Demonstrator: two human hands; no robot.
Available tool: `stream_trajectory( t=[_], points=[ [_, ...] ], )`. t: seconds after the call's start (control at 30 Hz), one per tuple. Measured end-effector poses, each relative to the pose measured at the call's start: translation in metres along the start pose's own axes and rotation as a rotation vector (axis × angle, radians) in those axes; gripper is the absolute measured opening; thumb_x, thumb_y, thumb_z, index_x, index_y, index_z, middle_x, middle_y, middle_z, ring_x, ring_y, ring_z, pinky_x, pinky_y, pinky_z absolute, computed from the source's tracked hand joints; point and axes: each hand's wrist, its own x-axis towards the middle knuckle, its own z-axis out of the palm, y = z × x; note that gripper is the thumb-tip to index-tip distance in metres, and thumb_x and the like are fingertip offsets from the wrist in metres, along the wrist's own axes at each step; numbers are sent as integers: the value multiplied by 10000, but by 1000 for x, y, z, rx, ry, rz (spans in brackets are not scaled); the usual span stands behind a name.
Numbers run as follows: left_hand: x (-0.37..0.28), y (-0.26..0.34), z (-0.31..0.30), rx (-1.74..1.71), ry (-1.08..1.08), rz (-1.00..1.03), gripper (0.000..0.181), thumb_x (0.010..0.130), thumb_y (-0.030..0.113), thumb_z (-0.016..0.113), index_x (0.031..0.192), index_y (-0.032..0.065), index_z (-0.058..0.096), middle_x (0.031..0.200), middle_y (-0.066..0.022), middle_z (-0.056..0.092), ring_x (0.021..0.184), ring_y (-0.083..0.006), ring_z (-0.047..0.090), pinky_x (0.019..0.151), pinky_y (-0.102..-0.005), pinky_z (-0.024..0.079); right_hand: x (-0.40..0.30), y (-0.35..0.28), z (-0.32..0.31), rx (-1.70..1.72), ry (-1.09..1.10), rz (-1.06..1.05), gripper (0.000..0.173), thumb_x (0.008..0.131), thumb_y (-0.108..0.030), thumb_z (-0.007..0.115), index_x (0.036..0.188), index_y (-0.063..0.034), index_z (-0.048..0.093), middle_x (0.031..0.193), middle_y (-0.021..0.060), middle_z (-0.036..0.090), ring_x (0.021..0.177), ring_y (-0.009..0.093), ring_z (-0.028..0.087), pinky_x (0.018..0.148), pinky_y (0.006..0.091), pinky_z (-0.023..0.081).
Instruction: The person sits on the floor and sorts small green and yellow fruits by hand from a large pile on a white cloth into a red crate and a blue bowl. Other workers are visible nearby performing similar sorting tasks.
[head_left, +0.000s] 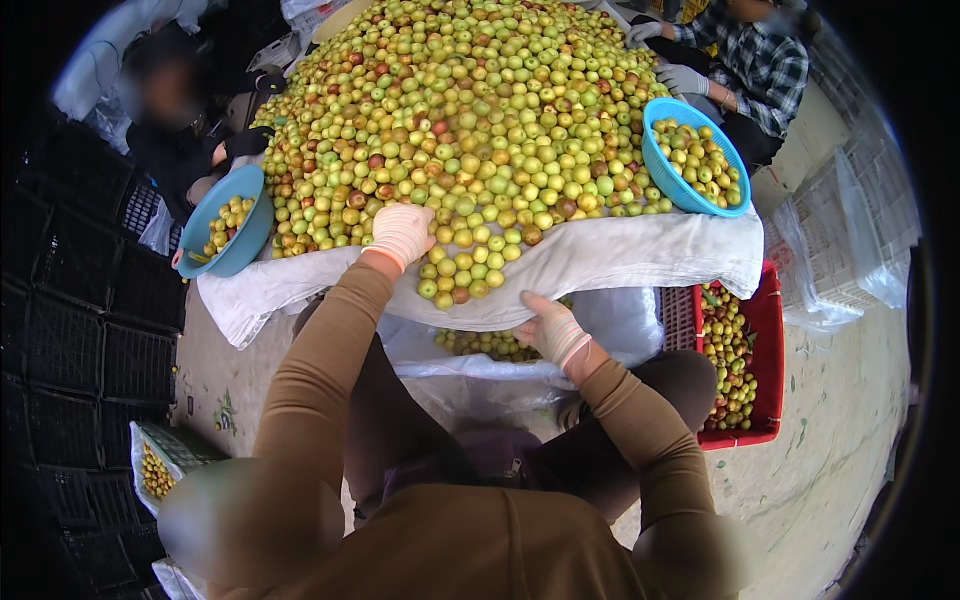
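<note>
A large heap of green and reddish-brown jujubes is piled before me on a white cloth. My left hand, in a striped, pale knit glove, rests at the near edge of the heap. Its fingers are turned away, so their grip is hidden. Close to its right, a small group of jujubes lies on the sloping cloth. My right hand, gloved with bare fingertips, holds the cloth's front edge, thumb on top. Below that edge, more jujubes sit in a container lined with clear plastic.
A blue basin at left and a blue basket at right hold jujubes. A red-lined crate stands by my right knee. Black crates are stacked at left. Two people sit at the heap's sides, one with gloved hands.
</note>
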Motion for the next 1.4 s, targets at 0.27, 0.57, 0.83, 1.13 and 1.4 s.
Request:
stream_trajectory(
  t=[0.27,0.57,0.83,1.13,1.4],
  points=[
    [-15,-23,29,-686,397,-115,291,715,236,733,938,86,620,867,-139,668,820,-306,641,773,-381,502,6,4,-7,7,-30,-18,344,893,-239,639,1180,-85,532,1077,96,646,950,253,638,936,432,477],
    [-6,-44,45,-1384,393,-241,345,945,330,551,1029,13,659,878,-69,657,788,-135,576,748,-283,478,14,6,-12,18,-28,-10,315,891,-250,644,1153,-103,549,1064,84,652,922,236,640,902,422,486],
    [11,-21,72,-1269,597,-35,471,988,387,408,1184,9,611,1197,-162,609,1129,-263,555,986,-346,407,14,5,-8,3,-14,-4,321,894,-258,640,1164,-107,550,1074,78,653,936,235,641,917,425,479],
    [14,-14,45,-1605,614,-81,483,1008,361,404,1130,-60,608,1133,-149,642,1083,-231,581,983,-359,424,10,4,-7,0,-28,-4,355,894,-278,635,1177,-80,554,1086,80,654,958,237,640,949,422,459],
    [47,-13,71,-1204,518,-18,453,985,353,418,1212,3,595,1170,-164,627,1100,-259,568,985,-334,402,5,3,-2,1,-37,13,355,904,-261,616,1197,-76,539,1140,84,643,1019,246,628,964,419,436]
  ],
)
